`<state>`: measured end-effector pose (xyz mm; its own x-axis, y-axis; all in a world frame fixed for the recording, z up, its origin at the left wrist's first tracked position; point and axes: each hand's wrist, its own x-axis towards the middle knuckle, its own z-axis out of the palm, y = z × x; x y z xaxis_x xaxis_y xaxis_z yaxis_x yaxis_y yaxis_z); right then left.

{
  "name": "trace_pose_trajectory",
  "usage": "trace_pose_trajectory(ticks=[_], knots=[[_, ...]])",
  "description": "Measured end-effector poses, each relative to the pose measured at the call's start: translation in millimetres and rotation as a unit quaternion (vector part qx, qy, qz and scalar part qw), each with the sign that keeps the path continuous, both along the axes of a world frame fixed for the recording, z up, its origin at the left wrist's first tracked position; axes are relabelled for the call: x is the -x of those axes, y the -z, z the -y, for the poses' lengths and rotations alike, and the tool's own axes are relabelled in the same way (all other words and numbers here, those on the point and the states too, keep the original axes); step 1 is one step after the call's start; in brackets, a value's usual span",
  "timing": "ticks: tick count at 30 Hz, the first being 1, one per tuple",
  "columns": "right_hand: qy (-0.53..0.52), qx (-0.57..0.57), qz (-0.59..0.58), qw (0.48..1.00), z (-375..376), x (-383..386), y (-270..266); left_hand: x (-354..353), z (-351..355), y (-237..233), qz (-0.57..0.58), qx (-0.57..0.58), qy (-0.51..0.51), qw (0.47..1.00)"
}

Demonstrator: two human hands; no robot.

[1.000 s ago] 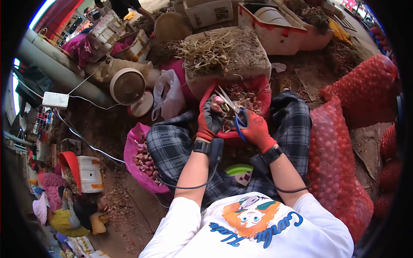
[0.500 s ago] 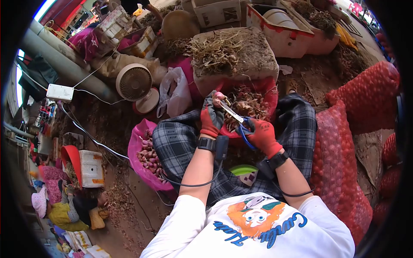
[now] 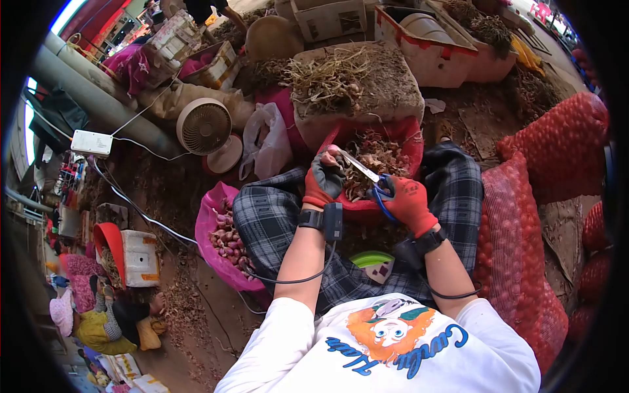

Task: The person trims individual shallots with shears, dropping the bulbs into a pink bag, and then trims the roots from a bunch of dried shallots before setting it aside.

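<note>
Red-gloved: clasping bulb (image 3: 333, 150) in left hand (image 3: 323, 179), presumably steadying it for scissors (image 3: 364, 169) gripped in right hand (image 3: 407, 201) (touching or not, unclear).

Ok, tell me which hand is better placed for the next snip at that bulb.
Likely the right hand: it holds the scissors, their blades pointing toward the bulb, while the left hand is taken up gripping that bulb.
</note>
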<state>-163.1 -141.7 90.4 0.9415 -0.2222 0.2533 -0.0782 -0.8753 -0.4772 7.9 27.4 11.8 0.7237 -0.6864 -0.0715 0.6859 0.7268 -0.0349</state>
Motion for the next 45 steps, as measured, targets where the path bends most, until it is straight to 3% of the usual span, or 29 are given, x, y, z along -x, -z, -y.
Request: trace_pose_trajectory(ticks=[6,9,12,15,17,19,21,24,25,27,28,31,34,35,37,39,41,43,44,45], knots=[[-0.017,0.086,0.031,0.996,6.1,1.1,5.7,15.5,0.7,-32.1,0.084,-0.110,-0.023,0.990],[-0.012,0.106,0.027,0.994,8.2,0.9,3.1,15.4,4.2,-36.2,0.110,-0.107,-0.014,0.988],[-0.005,0.115,0.026,0.993,7.4,1.7,2.4,19.2,6.0,-37.2,0.147,-0.196,-0.054,0.968],[-0.002,0.110,0.012,0.994,7.0,1.8,11.6,16.7,5.3,-33.8,0.159,-0.178,-0.012,0.971],[-0.003,0.098,-0.006,0.995,8.8,2.9,15.5,19.2,7.9,-29.5,0.346,-0.322,-0.091,0.877],[-0.008,0.083,-0.028,0.996,12.1,3.2,15.2,18.2,5.7,-24.0,0.354,-0.323,-0.063,0.875],[-0.018,0.063,-0.040,0.997,19.2,2.1,8.1,11.9,-4.2,-17.3,0.181,-0.182,0.071,0.964],[-0.031,-0.022,-0.031,0.999,23.1,5.0,-5.5,7.5,-7.2,-0.6,0.161,-0.192,0.074,0.965],[-0.035,-0.059,-0.024,0.997,23.8,5.8,-8.1,11.7,-4.3,-17.0,0.113,-0.202,0.076,0.970],[-0.059,-0.274,-0.003,0.960,31.7,2.5,-10.3,18.8,2.0,-45.1,0.015,-0.219,0.078,0.973],[-0.070,-0.377,0.008,0.924,35.8,0.1,-11.3,18.5,1.6,-36.6,0.163,-0.324,0.043,0.931],[-0.034,-0.634,-0.035,0.772,33.9,-9.3,-4.4,32.3,8.8,-28.1,0.503,-0.507,-0.025,0.699],[-0.060,-0.605,-0.019,0.793,22.7,-25.6,22.5,66.3,25.7,-70.5,0.682,-0.526,-0.076,0.502],[-0.077,-0.600,-0.017,0.796,22.5,-28.1,35.0,67.8,27.1,-68.3,0.690,-0.523,-0.062,0.497],[-0.068,-0.654,-0.102,0.746,21.9,-26.3,28.5,64.2,25.5,-56.4,0.704,-0.519,-0.038,0.484],[-0.054,-0.676,-0.145,0.720,21.6,-25.4,27.5,50.6,24.8,-7.9,0.572,-0.530,0.020,0.626],[-0.028,-0.672,-0.150,0.725,20.5,-25.6,33.7,51.6,23.8,-3.2,0.497,-0.559,0.074,0.659],[-0.144,-0.468,0.042,0.871,23.6,-29.3,60.7,57.8,25.3,-23.3,0.471,-0.500,0.127,0.716],[-0.141,-0.455,0.054,0.878,26.2,-29.1,72.6,60.2,25.5,-33.1,0.456,-0.468,0.154,0.741],[-0.137,-0.441,0.065,0.885,26.9,-28.5,74.8,59.7,24.9,-37.1,0.465,-0.469,0.167,0.732]])
